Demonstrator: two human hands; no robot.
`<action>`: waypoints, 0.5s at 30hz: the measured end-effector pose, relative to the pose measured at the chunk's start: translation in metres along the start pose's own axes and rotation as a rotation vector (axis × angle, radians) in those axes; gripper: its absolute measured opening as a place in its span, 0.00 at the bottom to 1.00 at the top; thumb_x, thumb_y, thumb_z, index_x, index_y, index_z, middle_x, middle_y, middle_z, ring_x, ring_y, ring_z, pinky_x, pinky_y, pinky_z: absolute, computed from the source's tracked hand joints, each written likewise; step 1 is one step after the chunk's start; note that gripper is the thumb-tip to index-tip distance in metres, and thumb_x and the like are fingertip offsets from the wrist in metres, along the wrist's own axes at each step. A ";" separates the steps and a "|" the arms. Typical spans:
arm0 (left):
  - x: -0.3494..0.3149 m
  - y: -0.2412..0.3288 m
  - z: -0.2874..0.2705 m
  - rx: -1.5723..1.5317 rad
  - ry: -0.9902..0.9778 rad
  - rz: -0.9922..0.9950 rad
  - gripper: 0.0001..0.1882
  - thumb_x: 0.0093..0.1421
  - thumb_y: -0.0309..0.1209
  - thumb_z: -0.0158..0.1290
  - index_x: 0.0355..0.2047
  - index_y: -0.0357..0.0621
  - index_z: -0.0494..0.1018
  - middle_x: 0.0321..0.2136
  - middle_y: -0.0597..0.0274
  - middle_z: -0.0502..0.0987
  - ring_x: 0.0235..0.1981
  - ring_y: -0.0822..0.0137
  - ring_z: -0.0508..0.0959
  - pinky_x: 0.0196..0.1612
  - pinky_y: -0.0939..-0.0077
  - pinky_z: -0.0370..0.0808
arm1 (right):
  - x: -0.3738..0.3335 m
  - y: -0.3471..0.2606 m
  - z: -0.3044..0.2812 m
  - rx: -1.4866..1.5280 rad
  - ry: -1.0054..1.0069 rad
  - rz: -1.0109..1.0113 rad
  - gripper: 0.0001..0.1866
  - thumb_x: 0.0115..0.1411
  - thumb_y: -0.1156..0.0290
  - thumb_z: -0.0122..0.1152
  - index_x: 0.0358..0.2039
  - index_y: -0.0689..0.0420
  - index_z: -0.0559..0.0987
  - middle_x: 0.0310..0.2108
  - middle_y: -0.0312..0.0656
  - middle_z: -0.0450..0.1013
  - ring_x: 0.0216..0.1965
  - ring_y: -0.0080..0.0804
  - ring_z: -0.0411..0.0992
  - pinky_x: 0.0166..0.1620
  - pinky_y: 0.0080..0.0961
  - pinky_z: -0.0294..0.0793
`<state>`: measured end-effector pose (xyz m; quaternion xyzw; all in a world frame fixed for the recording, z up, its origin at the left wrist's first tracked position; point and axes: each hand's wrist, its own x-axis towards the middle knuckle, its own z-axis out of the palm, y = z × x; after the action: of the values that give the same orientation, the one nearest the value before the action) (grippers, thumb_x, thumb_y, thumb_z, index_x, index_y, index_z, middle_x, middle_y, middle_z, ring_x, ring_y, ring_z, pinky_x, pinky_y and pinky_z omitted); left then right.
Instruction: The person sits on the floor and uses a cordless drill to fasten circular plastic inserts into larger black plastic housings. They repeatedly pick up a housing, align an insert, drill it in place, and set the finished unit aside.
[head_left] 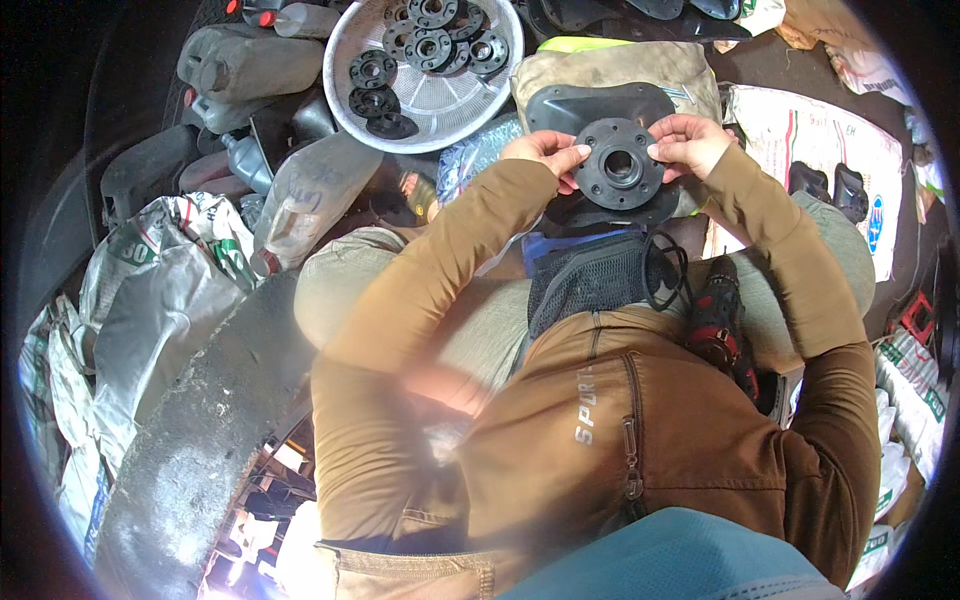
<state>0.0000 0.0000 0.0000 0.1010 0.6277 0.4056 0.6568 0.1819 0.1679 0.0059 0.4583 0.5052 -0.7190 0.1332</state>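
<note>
A: The fingers of your left hand [548, 153] and right hand [698, 143] grip the black flanged disc [622, 188] by opposite edges, thumbs on the face turned up to you.

B: So you have it pinched only at the rim. If one thumb slides, the disc could tip out of the other hand.

A: Under it lies a black moulded piece [600, 98]; whether the two touch, you can't tell from here. A drop would probably land there.

B: Beyond that, mind the slim metal pieces [680, 93] on the beige bundle [700, 65]. A knock from your right hand might roll them off.

A: Nearer your lap, the cord [683, 270] loops beside the mesh pouch [585, 280]. It could snag your sleeve if you pull your arms in low.

B: And to your left, the pale basket [468, 108] holds more black discs [430, 48], some overlapping. Bump its rim with your left elbow and that pile may slide.
</note>
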 end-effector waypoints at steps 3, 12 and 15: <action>0.000 0.003 0.000 0.013 0.005 -0.022 0.18 0.55 0.36 0.59 0.39 0.35 0.72 0.26 0.62 0.76 0.22 0.74 0.75 0.28 0.83 0.74 | 0.002 -0.002 0.002 -0.004 0.012 0.013 0.13 0.53 0.75 0.61 0.40 0.60 0.73 0.30 0.33 0.71 0.27 0.20 0.72 0.29 0.16 0.76; -0.001 0.001 -0.004 0.016 0.029 0.010 0.19 0.53 0.36 0.60 0.39 0.34 0.72 0.26 0.62 0.76 0.22 0.74 0.75 0.27 0.83 0.74 | 0.001 0.000 0.006 0.040 0.000 -0.009 0.14 0.53 0.75 0.61 0.41 0.61 0.73 0.30 0.33 0.71 0.28 0.20 0.72 0.29 0.16 0.76; 0.001 0.005 -0.004 0.040 0.034 0.031 0.19 0.53 0.36 0.60 0.40 0.34 0.72 0.26 0.62 0.77 0.22 0.73 0.75 0.28 0.83 0.74 | 0.002 0.003 0.005 0.070 0.006 -0.018 0.14 0.53 0.76 0.61 0.41 0.60 0.73 0.30 0.33 0.71 0.28 0.20 0.72 0.29 0.15 0.76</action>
<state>-0.0061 0.0025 0.0020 0.1168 0.6451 0.4048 0.6374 0.1806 0.1628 0.0027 0.4605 0.4843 -0.7359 0.1093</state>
